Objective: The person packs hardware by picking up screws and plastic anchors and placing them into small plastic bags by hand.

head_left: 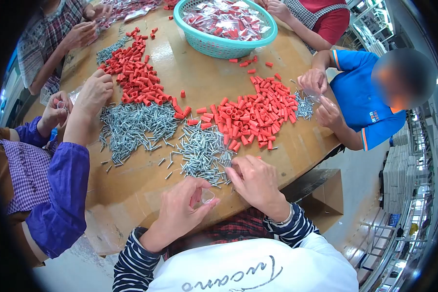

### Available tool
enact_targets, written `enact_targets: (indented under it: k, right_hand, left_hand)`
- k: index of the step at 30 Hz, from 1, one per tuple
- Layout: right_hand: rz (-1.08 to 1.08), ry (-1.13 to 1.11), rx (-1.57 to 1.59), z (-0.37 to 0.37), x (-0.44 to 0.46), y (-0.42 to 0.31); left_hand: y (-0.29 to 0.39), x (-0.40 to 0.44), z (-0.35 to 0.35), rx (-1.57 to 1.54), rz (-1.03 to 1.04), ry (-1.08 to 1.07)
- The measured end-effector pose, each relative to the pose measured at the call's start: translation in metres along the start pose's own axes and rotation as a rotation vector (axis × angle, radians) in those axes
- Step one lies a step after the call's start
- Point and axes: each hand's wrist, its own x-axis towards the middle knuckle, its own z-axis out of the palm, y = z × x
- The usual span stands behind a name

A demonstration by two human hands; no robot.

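Near the table's front edge, my left hand (182, 207) holds a small clear plastic bag (207, 196) between thumb and fingers, its mouth facing up. To the right, my right hand (258, 182) reaches to the near right edge of a pile of grey screws (199, 151), fingers bent and pressed together; whatever is under the fingertips is too small to make out. Behind the screws lies a heap of red plastic caps (258, 112). Another screw pile (136, 126) lies further left, with more red caps (136, 73) behind it.
A turquoise basket (224, 46) full of filled bags stands at the table's far side. A co-worker's purple sleeve (63, 194) is close on the left. A person in blue (360, 92) works at the right. Beneath the table's right edge is a cardboard box (326, 192).
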Motion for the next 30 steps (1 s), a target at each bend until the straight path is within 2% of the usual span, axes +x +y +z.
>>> enact_targets:
  k: [10, 13, 22, 25, 30]
  right_hand:
    - [-0.079, -0.121, -0.091, -0.001, 0.018, 0.0]
    - [-0.116, -0.097, -0.078, 0.003, 0.02, 0.005]
    - [0.037, -0.09, 0.413, 0.0, 0.013, 0.004]
    - [0.127, -0.125, 0.601, 0.0, 0.011, 0.005]
    - [0.119, -0.235, 0.871, -0.007, 0.004, -0.006]
  left_hand:
    - [0.002, 0.0, 0.0, 0.043, -0.033, -0.008]
    - [0.002, 0.001, -0.001, 0.039, -0.037, -0.001]
    - [-0.003, 0.001, 0.004, 0.058, -0.051, 0.073]
    - [-0.004, 0.001, 0.004, 0.086, -0.056, 0.059]
    - [-0.007, 0.001, 0.006, 0.105, -0.056, 0.071]
